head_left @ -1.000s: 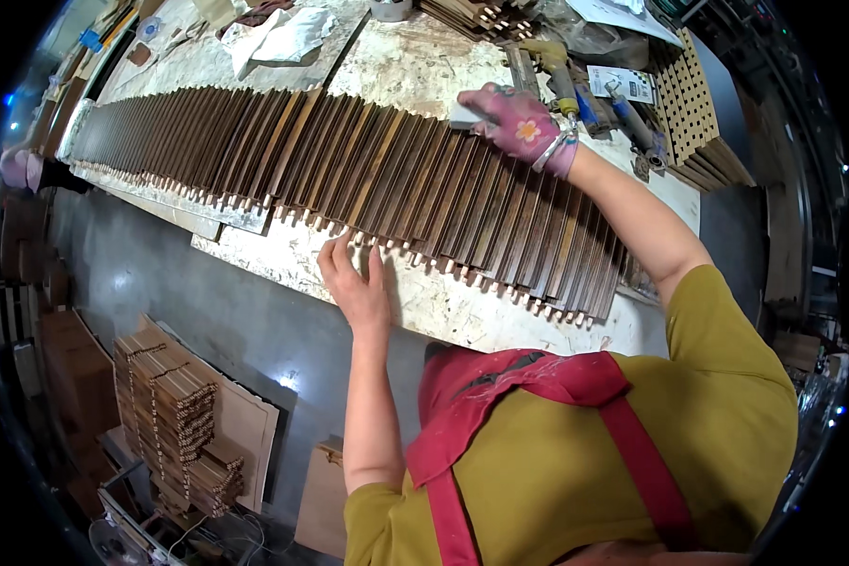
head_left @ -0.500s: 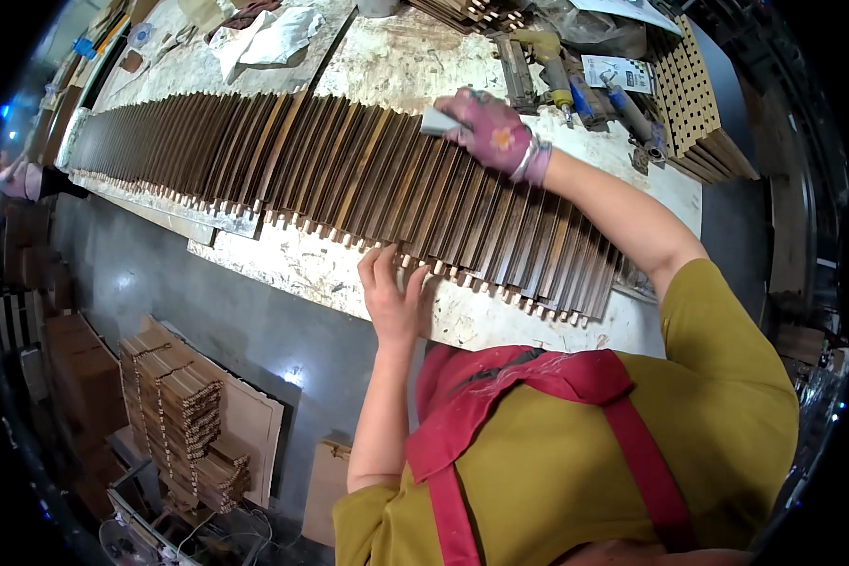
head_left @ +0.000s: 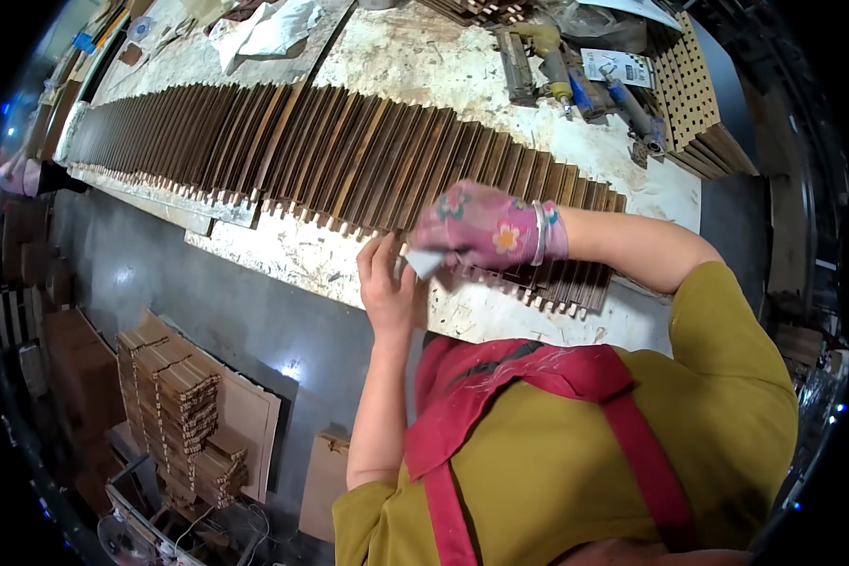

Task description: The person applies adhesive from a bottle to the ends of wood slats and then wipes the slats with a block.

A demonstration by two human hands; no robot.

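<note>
A long row of dark brown wooden slats [head_left: 349,156] with pale peg-like ends lies side by side across the workbench. My right hand [head_left: 489,226], in a pink flowered glove, is closed on a pale grey block [head_left: 425,261]. It holds the block at the near ends of the slats and covers part of the row. Close beside the block is my bare left hand [head_left: 385,291], fingers stretched out and thumb apart, its fingertips at the pegs. Nothing shows in that hand.
On the worn white workbench [head_left: 415,57] lie air tools [head_left: 557,75] at the far right, beside perforated wooden pieces [head_left: 689,90]. A white cloth [head_left: 266,33] is at the back left. Stacked wood [head_left: 165,387] stands on the floor at lower left. Another person's arm [head_left: 24,177] shows far left.
My right hand has brought the grey block from the far ends of the slats toward me, down to the near ends. The left hand has stayed almost in place.
</note>
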